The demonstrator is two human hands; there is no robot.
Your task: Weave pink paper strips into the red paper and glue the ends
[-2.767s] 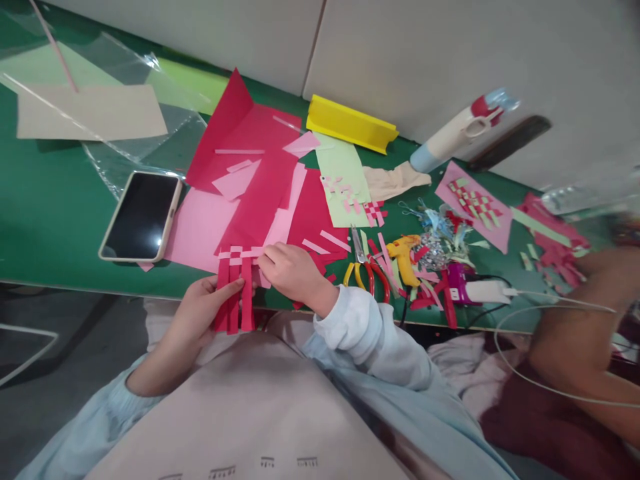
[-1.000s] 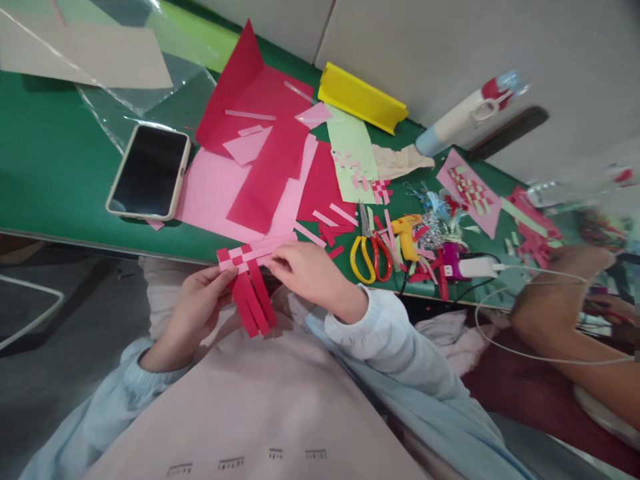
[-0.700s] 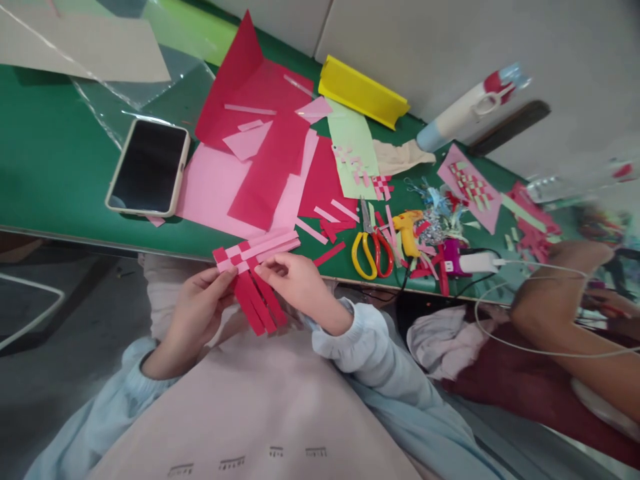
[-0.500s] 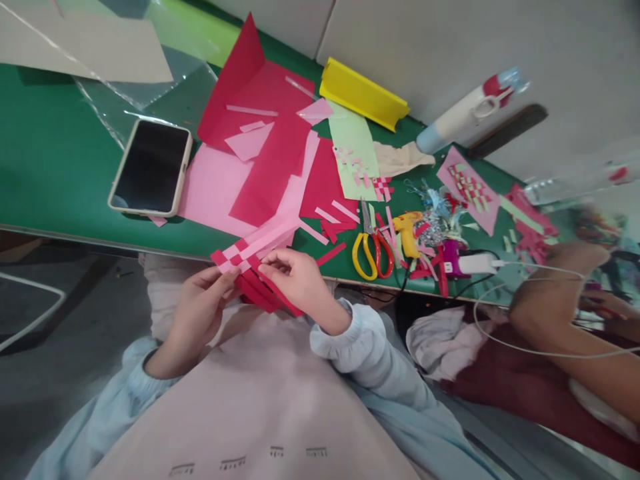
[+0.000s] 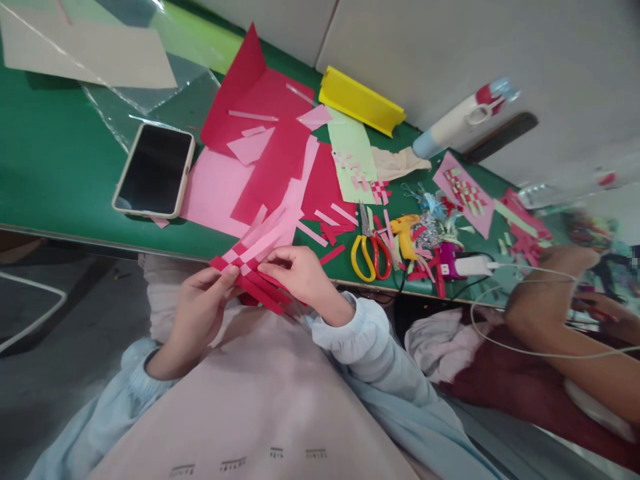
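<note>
Both my hands hold a small weave of red and pink paper strips [image 5: 250,263] just off the near edge of the green table [image 5: 55,180], above my lap. My left hand [image 5: 197,313] pinches its left corner between thumb and fingers. My right hand [image 5: 297,273] is closed on the right side, where the red strips fan out. The pink strips point up and away over the table edge; the red ones point right, under my right hand.
A phone [image 5: 154,172] lies screen-up at the left. Red and pink paper sheets [image 5: 265,160] cover the middle. Scissors [image 5: 370,250], a yellow glue gun [image 5: 405,230] and paper scraps lie to the right. Another person's arm [image 5: 565,320] reaches in at far right.
The weave has turned anticlockwise in my hands: the red strips that hung down toward my lap now point right, and the pink strips point up over the table. The view shifted slightly.
</note>
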